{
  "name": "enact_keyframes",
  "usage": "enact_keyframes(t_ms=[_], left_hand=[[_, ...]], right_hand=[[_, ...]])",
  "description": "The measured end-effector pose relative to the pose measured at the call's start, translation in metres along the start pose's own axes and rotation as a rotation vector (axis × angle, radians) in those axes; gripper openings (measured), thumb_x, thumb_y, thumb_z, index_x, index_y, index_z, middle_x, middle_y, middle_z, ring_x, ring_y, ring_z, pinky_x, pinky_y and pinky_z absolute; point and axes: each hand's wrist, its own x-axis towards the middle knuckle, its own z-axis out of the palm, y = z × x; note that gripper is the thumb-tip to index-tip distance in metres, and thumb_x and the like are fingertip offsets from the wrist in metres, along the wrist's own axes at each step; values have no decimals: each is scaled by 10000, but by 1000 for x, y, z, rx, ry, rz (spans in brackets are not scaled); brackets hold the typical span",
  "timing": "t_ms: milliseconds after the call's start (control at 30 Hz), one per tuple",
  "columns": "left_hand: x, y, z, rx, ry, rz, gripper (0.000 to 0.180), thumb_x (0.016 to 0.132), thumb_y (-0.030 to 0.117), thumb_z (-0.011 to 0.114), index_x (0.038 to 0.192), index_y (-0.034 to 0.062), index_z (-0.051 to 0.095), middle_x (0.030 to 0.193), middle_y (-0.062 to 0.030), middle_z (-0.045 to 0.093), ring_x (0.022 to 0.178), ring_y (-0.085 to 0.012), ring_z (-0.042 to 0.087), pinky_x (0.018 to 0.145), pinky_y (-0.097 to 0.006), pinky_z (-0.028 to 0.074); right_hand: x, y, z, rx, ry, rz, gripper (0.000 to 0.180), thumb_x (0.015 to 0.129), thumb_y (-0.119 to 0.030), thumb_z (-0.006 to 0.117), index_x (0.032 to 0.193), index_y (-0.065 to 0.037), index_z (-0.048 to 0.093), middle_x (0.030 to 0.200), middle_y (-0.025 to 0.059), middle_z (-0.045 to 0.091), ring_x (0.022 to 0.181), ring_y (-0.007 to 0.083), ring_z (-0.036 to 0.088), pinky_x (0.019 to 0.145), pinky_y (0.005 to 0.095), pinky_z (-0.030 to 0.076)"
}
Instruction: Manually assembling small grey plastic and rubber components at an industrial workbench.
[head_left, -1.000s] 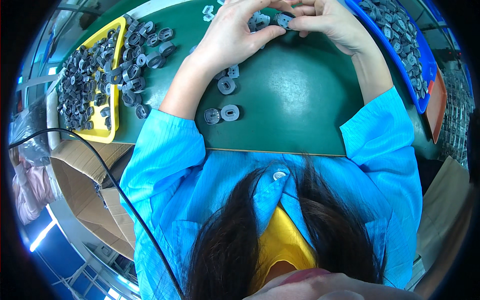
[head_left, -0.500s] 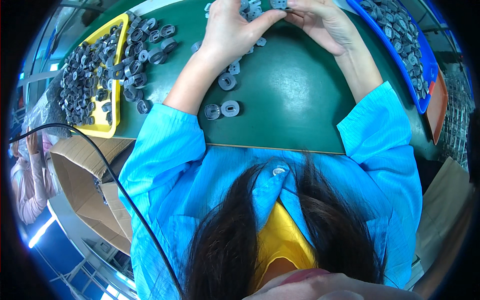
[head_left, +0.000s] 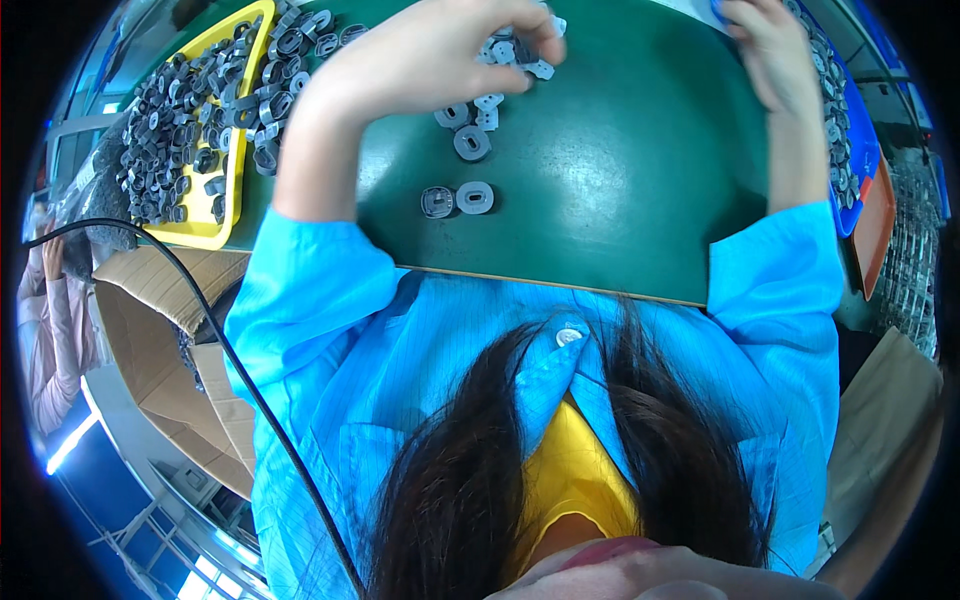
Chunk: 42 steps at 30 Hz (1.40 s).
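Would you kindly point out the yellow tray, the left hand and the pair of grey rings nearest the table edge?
yellow tray (head_left: 196,236): head view, its near rim.
left hand (head_left: 425,50): head view, back of the hand.
grey rings (head_left: 474,197): head view, the right ring's face.

Tray (head_left: 232,195) of parts at the table's (head_left: 620,200) left, bin (head_left: 858,165) at right, loose parts (head_left: 472,142) on the table between, below left hand (head_left: 440,50).
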Motion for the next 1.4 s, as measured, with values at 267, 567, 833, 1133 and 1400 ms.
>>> enact_keyframes(t_ms=[267, 567, 833, 1133, 1400], left_hand=[[-66, 0, 29, 193, 105, -91, 426, 673, -22, 820, 1065, 110, 721, 1263, -55, 569, 1229, -307, 506, 1055, -396, 471], [-46, -25, 4, -228, 341, -152, 277, 923, 146, 745, 1176, 34, 725, 1128, -59, 742, 1049, -167, 683, 956, -328, 521], [24, -32, 8, -1227, 449, -205, 216, 1072, 161, 493, 1176, 10, 608, 1080, -136, 718, 933, -197, 712, 747, -263, 578], [35, -7, 40, -428, 765, -280, 345, 916, 103, 758, 1138, -16, 522, 879, -73, 671, 732, -116, 609, 653, -276, 488], [40, 3, 59, -44, 773, -164, 359, 860, 68, 768, 1142, -4, 558, 968, -201, 706, 920, -342, 722, 803, -397, 561]], right_hand=[[-17, -43, -112, -1339, 631, -37, 556, 821, -487, 773, 1299, -210, 717, 1185, 54, 755, 1123, 217, 706, 1018, 366, 507], [-58, -53, 162, -650, -273, -311, 201, 954, -196, 743, 1099, -58, 750, 984, 7, 739, 904, 98, 670, 798, 265, 532], [-93, -39, 250, -927, -248, -508, 242, 870, -309, 761, 922, -75, 735, 967, 108, 689, 1001, 302, 657, 850, 417, 536], [-73, -53, 226, -325, -238, -16, 204, 879, -214, 760, 946, -22, 743, 777, 78, 734, 710, 178, 711, 706, 302, 572], [-61, -62, 223, 109, -233, 38, 177, 958, -94, 731, 1068, 43, 726, 863, 50, 720, 720, 95, 637, 653, 225, 510]])
